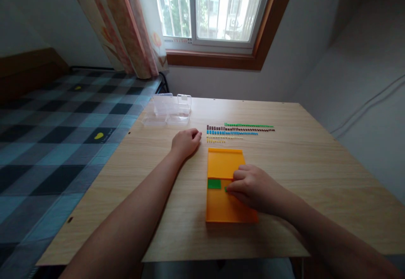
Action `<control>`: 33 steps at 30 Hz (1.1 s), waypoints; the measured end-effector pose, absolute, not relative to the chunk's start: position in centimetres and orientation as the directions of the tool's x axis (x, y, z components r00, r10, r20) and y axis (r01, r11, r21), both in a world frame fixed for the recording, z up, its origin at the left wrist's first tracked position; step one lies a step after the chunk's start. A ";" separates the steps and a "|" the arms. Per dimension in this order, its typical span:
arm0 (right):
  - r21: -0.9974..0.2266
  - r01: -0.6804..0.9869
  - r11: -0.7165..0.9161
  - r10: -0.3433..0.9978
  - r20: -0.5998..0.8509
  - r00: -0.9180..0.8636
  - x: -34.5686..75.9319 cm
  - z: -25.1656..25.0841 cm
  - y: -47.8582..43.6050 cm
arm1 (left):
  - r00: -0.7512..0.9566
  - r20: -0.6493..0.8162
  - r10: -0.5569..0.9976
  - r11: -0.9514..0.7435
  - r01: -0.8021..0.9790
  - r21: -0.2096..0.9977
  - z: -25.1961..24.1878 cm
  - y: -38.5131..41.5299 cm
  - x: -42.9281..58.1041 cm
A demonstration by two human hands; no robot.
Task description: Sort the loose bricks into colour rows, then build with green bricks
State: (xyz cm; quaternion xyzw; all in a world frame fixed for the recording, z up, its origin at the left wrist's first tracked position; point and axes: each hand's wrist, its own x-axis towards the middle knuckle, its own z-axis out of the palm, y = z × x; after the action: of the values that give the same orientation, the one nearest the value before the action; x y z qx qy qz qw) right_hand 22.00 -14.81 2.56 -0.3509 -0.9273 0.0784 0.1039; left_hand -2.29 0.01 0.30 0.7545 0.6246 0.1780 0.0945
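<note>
An orange tray (226, 163) with a ridge across its middle lies near the front of the table. Flat in its nearer section, by the left wall, is a patch of green pieces (214, 184). Over the right side of that section my right hand (249, 186) pinches a small green piece (225, 189), mostly hidden by the fingertips. My left hand (186, 142) rests on the table with its fingers curled; whether anything is inside cannot be made out. To its right run rows of tiny pieces: green (248, 125), dark brown (240, 128), blue (230, 133), cream (224, 137) and yellow (215, 141).
Clear plastic boxes (172, 109) stand at the table's back left. The wooden table (300, 156) reaches toward the window wall. A bed with a checked cover (79, 123) adjoins on the left, and a curtain (126, 25) hangs beside the window.
</note>
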 end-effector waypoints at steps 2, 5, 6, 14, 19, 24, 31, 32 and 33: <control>-0.221 0.635 0.740 0.668 0.134 -0.732 21.9 2.5 -14.7 | 0.158 0.155 0.975 -0.205 0.909 0.363 0.2 0.0 -2.3; -0.233 0.639 0.733 0.675 0.138 -0.724 21.9 2.4 -14.5 | 0.164 0.167 0.972 -0.215 0.906 0.364 0.1 0.1 -2.3; -0.237 0.643 0.728 0.681 0.140 -0.719 21.9 2.3 -14.5 | 0.165 0.169 0.972 -0.217 0.906 0.364 0.1 0.1 -2.3; -0.314 0.657 0.685 0.715 0.120 -0.689 22.1 2.1 -14.4 | 0.155 0.168 0.974 -0.208 0.903 0.375 0.1 0.1 -2.3; -0.308 0.667 0.678 0.720 0.096 -0.688 22.0 2.0 -14.4 | 0.159 0.169 0.973 -0.212 0.903 0.375 0.2 0.1 -2.3; -0.299 0.670 0.679 0.721 0.101 -0.686 22.0 2.0 -14.4 | 0.155 0.165 0.974 -0.208 0.901 0.381 0.3 0.0 -2.2; -0.328 0.651 0.684 0.715 0.123 -0.689 22.1 1.8 -14.3 | 0.166 0.164 0.972 -0.217 0.903 0.372 0.2 0.1 -2.3; -0.334 0.647 0.686 0.714 0.139 -0.686 22.1 1.7 -14.2 | 0.166 0.163 0.973 -0.217 0.903 0.372 0.2 0.1 -2.3; -0.341 0.640 0.688 0.714 0.163 -0.681 22.2 1.5 -14.2 | 0.166 0.163 0.973 -0.216 0.903 0.372 0.2 0.1 -2.3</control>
State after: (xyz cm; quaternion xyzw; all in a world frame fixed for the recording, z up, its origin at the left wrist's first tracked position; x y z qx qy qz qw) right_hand 22.17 -14.18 1.55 -0.3730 -0.9076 0.1290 0.1430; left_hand -2.31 0.14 0.17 0.7577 0.6187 0.1848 0.0948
